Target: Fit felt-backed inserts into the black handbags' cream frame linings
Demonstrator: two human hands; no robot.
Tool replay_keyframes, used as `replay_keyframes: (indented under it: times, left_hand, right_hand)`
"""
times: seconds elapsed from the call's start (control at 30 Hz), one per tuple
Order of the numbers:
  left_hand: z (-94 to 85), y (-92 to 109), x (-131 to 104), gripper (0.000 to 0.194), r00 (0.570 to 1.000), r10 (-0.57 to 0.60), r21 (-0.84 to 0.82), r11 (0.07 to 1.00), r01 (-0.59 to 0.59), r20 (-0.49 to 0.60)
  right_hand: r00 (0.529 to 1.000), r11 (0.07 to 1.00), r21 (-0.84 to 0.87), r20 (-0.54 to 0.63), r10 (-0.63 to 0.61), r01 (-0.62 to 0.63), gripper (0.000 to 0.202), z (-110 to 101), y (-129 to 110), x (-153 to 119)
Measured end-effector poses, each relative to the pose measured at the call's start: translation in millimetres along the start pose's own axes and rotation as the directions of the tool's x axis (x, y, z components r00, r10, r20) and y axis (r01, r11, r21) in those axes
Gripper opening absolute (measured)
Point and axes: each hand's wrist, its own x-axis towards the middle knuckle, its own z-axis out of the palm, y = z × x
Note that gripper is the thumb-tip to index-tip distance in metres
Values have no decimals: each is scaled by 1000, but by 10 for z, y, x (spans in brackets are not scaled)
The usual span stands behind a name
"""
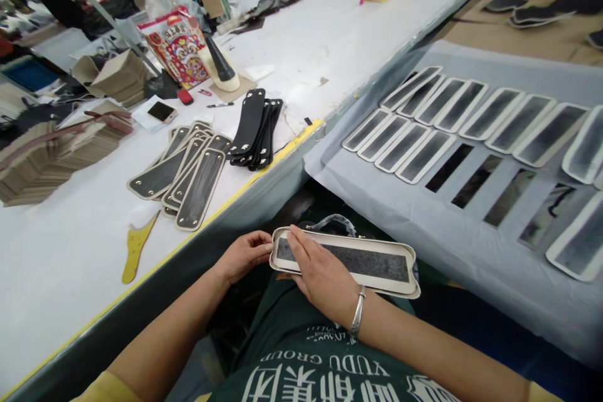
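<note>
A long cream-edged bag panel [377, 264] with a dark grey strip down its middle lies across my lap. It seems to be the base of a bag, with a film-wrapped handle [335, 222] showing behind it. My left hand [245, 255] pinches its left end between thumb and fingers. Over the panel's left part lies my right hand [325, 273], fingers together and pressed on the strip, thumb along the near edge. The underside of the panel is hidden.
On the white table to the left lie grey pieces with metal studs [200, 188], black straps [254, 125] and a yellow tool [135, 248]. To the right, a grey-covered surface [358, 182] carries rows of pale-edged panels [504, 113] and dark strips [450, 166].
</note>
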Motion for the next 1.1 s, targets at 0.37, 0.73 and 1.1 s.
replay_keyframes:
  times: [0.37,0.73,1.1]
  left_hand:
    - [-45,98,37,29,998,-49,113,992,52,-23]
    - [-53,119,-13,35,996,-68,42,997,65,59]
    - [171,284,-126,35,989,-151,524,842,128,0]
  right_hand:
    - [1000,1000,0,24,14,-14,65,-6,-34,24]
    - [999,999,27,32,24,-25,62,4,0,27]
    - [999,997,73,48,10,-14,44,-13,13,45]
